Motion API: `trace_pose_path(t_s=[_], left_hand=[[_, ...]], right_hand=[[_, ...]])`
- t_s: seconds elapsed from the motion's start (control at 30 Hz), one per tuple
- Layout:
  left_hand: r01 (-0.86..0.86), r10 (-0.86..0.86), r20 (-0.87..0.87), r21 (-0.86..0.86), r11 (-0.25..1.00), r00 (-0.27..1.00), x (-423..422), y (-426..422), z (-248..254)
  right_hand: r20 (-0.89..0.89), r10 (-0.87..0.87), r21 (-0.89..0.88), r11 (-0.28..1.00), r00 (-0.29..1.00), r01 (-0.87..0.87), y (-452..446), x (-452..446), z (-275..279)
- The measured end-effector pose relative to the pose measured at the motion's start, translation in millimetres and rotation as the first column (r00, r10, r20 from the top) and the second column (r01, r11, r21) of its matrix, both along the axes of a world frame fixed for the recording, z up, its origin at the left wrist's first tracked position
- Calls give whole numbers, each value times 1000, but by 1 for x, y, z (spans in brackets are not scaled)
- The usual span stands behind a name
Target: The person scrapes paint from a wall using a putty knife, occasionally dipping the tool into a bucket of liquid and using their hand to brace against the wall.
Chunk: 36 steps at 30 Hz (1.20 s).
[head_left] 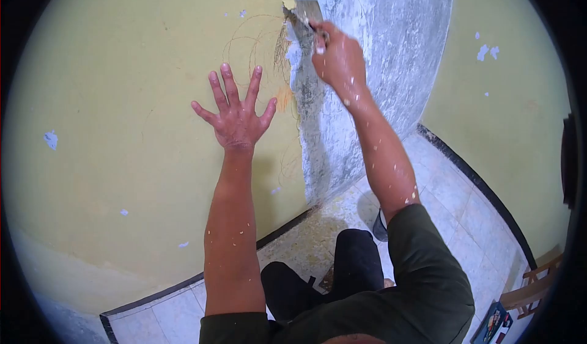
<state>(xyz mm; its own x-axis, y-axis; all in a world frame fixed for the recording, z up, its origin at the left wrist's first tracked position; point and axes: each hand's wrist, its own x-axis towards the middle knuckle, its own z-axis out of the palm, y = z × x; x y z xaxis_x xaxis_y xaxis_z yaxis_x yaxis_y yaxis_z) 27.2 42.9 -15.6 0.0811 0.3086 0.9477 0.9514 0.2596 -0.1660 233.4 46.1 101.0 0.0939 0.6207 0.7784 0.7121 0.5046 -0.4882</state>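
My left hand [237, 113] lies flat on the yellow painted wall [153, 87], its fingers spread wide. In my right hand [340, 57] is a putty knife [309, 11], gripped by its handle. The wide metal blade meets the ragged edge where yellow paint borders the bare grey-white plaster [379, 57]. A small curled paint flake [288, 3] sits at the blade's left corner. Scribbled lines mark the yellow paint between my two hands. Paint chips stick to both forearms.
Scraped paint debris [299, 240] covers the tiled floor beside my knees. A dark cylindrical container [380, 226] stands near my right knee, partly hidden by my arm. At lower right are a wooden piece of furniture [532, 289] and a blue-green box [491, 322]. Dark skirting [483, 185] lines the right wall.
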Motion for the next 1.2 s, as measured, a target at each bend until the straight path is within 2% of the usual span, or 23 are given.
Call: trace_pose_path(t_s=[0.07, 0.17, 0.2, 0.33, 0.43, 0.5, 0.57, 0.6, 0.7, 0.77, 0.83, 0.87, 0.97, 1.0, 1.03, 1.13, 1.2], left_hand=[[8, -7, 15, -8, 1000, 1000, 1, -1, 0], [5, -5, 18, 8, 1000, 1000, 3, -1, 1], [-8, 8, 7, 7, 1000, 1000, 3, -2, 1], [-6, 6, -7, 18, 1000, 1000, 1, -1, 1], [-2, 2, -4, 25, 1000, 1000, 1, 0, 0], [2, -1, -5, 24, 1000, 1000, 1, 0, 0], [-2, 2, 2, 23, 1000, 1000, 2, 0, -1], [1, -1, 5, 25, 1000, 1000, 2, 0, 0], [-3, 3, 7, 14, 1000, 1000, 0, 0, 0], [9, -9, 6, 15, 1000, 1000, 2, -1, -1], [-20, 20, 1, 1, 1000, 1000, 2, -1, 1], [-21, 21, 6, 9, 1000, 1000, 3, 0, 2], [-15, 14, 24, 8, 1000, 1000, 1, 1, -2], [-12, 12, 23, 15, 1000, 1000, 1, 3, -1], [-8, 8, 23, 22, 1000, 1000, 1, 3, -1], [-36, 36, 21, 1, 999, 999, 2, 2, -1], [-25, 24, 26, 15, 1000, 999, 3, 0, 0]], right_hand=[[-2, 28, 18, 999, 1000, -28, 2, 5, 7], [103, 17, -38, 999, 995, -13, -1, 18, -43], [57, 12, -81, 997, 998, -7, -5, 16, -50], [54, -10, 68, 998, 998, 7, 3, 5, -6], [79, 12, 2, 1000, 997, -12, -3, 11, 2], [102, 2, 53, 999, 995, -7, 1, 17, -23], [60, -20, -52, 998, 998, 23, 2, 16, -32], [100, -38, 8, 999, 994, 38, 3, 14, -23], [53, 4, 6, 1000, 999, -4, 3, 11, 4], [78, 2, 42, 999, 997, -6, 8, 21, -16], [134, -12, -39, 999, 991, 17, 5, 26, -40], [86, -4, 12, 1000, 996, 3, 11, 23, -46], [144, -53, 102, 994, 988, 39, 4, 12, 2], [105, -27, 114, 993, 994, 15, 11, 11, 14], [108, -22, 109, 994, 994, 10, 10, 12, 12], [142, -8, -112, 993, 990, 25, -6, 20, -13], [117, -6, -34, 999, 993, 10, -5, 14, -34]])
